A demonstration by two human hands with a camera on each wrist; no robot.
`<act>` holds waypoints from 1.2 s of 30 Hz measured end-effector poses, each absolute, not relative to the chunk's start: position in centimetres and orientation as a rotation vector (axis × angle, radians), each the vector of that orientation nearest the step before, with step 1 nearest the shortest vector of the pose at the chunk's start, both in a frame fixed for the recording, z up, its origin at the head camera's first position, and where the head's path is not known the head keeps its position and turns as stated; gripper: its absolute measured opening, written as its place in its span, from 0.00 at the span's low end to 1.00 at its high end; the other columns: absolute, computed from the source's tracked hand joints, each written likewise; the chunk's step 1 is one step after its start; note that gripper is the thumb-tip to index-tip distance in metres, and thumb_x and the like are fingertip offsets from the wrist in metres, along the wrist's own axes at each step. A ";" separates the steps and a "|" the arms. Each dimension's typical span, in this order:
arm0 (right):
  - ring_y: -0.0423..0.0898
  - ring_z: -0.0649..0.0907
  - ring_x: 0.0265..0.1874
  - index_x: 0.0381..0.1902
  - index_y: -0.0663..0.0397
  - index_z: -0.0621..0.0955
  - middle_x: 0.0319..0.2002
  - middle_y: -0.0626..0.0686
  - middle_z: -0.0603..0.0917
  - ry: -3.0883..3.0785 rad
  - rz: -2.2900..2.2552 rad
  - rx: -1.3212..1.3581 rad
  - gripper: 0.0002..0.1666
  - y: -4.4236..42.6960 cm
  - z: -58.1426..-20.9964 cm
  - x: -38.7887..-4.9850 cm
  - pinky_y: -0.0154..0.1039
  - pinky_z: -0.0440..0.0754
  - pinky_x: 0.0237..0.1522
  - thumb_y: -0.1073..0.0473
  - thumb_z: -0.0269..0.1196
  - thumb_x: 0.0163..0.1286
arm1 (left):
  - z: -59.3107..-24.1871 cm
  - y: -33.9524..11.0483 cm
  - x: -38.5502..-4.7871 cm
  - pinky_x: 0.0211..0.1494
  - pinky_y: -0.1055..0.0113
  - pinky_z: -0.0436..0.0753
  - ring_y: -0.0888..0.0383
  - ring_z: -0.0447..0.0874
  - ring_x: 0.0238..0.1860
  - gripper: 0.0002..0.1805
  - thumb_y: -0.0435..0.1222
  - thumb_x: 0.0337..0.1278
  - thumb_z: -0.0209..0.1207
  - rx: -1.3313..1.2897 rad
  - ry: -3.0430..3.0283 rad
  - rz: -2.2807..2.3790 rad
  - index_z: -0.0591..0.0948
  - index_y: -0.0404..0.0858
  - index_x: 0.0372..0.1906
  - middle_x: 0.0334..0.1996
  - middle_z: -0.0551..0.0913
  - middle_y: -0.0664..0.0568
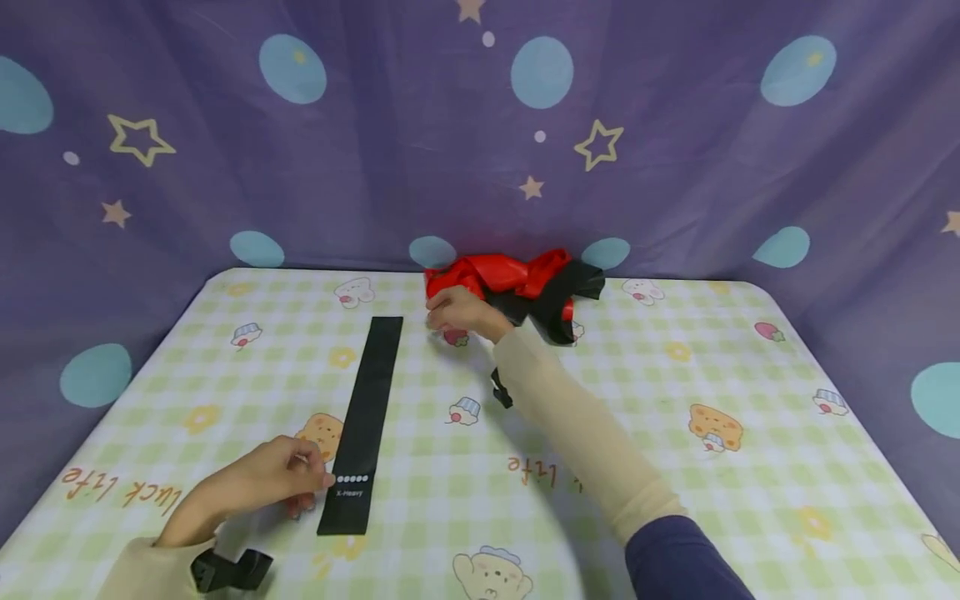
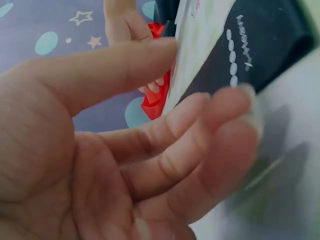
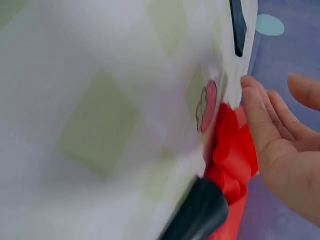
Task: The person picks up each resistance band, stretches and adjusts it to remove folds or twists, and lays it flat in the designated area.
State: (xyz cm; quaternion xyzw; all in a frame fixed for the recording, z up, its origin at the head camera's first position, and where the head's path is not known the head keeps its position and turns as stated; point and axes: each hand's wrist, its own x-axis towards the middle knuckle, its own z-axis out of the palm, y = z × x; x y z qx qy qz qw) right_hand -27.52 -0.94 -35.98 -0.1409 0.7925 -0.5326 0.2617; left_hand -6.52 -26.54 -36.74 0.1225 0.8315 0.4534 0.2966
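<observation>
A black band (image 1: 365,425) with white dots and lettering lies flat and lengthwise on the table's left part. My left hand (image 1: 258,479) is at its near left edge, fingers loosely bent around nothing; in the left wrist view the hand (image 2: 150,150) shows a gap between thumb and fingers, with the band (image 2: 270,40) beyond. My right hand (image 1: 468,312) is over the far part of the table, beside a crumpled heap of red band (image 1: 495,271) and black band (image 1: 558,300). In the right wrist view its fingers (image 3: 265,110) hold nothing, near the red band (image 3: 232,155).
The table is covered by a green and white checked cloth (image 1: 645,517) with printed figures. Behind its far edge hangs a purple curtain (image 1: 420,150) with stars and blue ovals. The red and black heap lies against that edge.
</observation>
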 end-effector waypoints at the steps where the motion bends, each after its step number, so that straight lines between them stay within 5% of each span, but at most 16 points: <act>1: 0.60 0.80 0.52 0.58 0.72 0.72 0.55 0.65 0.77 2.170 -1.450 -0.389 0.22 -0.6 -35.9 -27.6 0.46 0.78 0.57 0.69 0.55 0.67 | -36.6 -26.4 -6.7 0.24 0.64 0.81 0.59 0.80 0.21 0.11 0.35 0.62 0.57 0.324 2.234 1.199 0.75 0.30 0.30 0.21 0.81 0.47; 16: 0.60 0.83 0.44 0.50 0.71 0.77 0.47 0.66 0.82 2.423 -1.446 -0.450 0.15 4.4 -35.1 -28.0 0.45 0.83 0.47 0.68 0.55 0.67 | -34.8 -23.5 -9.6 0.26 0.64 0.78 0.55 0.77 0.26 0.11 0.37 0.63 0.56 0.278 2.432 1.130 0.76 0.31 0.32 0.29 0.81 0.47; 25: 0.58 0.83 0.44 0.49 0.68 0.78 0.47 0.64 0.83 2.526 -1.350 -0.396 0.14 6.8 -35.2 -27.8 0.47 0.83 0.47 0.66 0.57 0.67 | -34.2 -21.2 -11.6 0.35 0.62 0.79 0.54 0.81 0.32 0.11 0.36 0.64 0.55 0.412 2.516 1.136 0.76 0.30 0.42 0.33 0.82 0.43; 31: 0.53 0.85 0.39 0.46 0.64 0.80 0.40 0.60 0.85 2.636 -1.298 -0.230 0.14 8.0 -35.3 -27.0 0.37 0.82 0.38 0.66 0.57 0.63 | -33.9 -19.3 -13.2 0.33 0.66 0.77 0.51 0.79 0.34 0.17 0.36 0.64 0.54 0.429 2.584 1.149 0.74 0.27 0.52 0.38 0.82 0.42; 36: 0.53 0.86 0.41 0.48 0.67 0.79 0.42 0.62 0.86 2.566 -1.412 -0.069 0.15 9.0 -35.4 -26.8 0.42 0.83 0.45 0.66 0.56 0.64 | -33.8 -18.0 -14.6 0.39 0.66 0.78 0.49 0.80 0.40 0.19 0.34 0.65 0.53 0.448 2.650 1.182 0.73 0.26 0.55 0.45 0.82 0.38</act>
